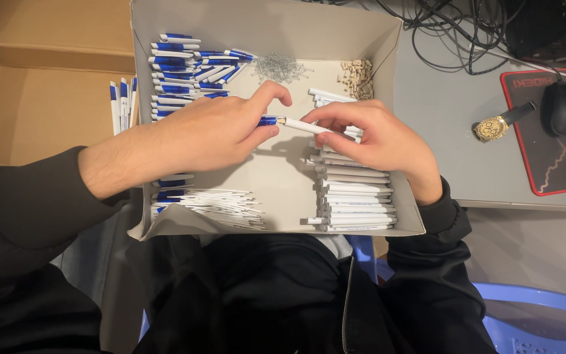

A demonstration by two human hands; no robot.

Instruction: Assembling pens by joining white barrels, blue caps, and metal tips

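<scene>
My left hand (214,131) pinches the blue end piece (268,121) of a pen over a shallow white cardboard box (388,49). My right hand (375,134) grips the white barrel (302,125) of the same pen, the two halves meeting between my hands. Below the right hand lies a stack of white barrels (355,200). Blue-and-white pen parts (181,72) are piled at the box's back left. Thin white refills (227,203) lie at the front left. A heap of small metal springs (278,67) and a heap of small tan pieces (358,76) sit at the back.
An open brown carton (40,78) with a few upright blue-and-white pens (123,101) stands to the left. On the grey desk to the right lie a gold wristwatch (496,126), a black mouse (561,106) on a red-edged pad (545,177), and tangled cables (466,29). A blue plastic chair (532,314) is below right.
</scene>
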